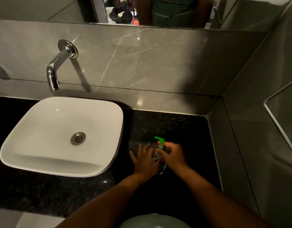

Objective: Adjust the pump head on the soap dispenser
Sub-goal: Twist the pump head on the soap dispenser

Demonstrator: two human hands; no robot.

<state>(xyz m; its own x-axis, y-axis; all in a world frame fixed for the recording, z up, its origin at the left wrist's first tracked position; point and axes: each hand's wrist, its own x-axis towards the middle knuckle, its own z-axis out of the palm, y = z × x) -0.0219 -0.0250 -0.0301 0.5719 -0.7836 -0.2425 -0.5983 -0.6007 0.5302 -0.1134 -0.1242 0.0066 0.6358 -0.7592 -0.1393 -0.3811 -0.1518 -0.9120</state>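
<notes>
A clear soap dispenser bottle (159, 162) with a bright green pump head (160, 140) stands on the black granite counter (183, 129), right of the basin. My left hand (144, 159) rests against the bottle's left side with its fingers spread. My right hand (172, 153) is closed around the neck just below the pump head, whose nozzle points to the left and away from me. The hands hide most of the bottle.
A white rectangular basin (35, 125) sits on the counter at the left, with a chrome wall spout (54, 69) above it. Grey marble walls close the back and right side. A mirror (150, 10) runs along the top.
</notes>
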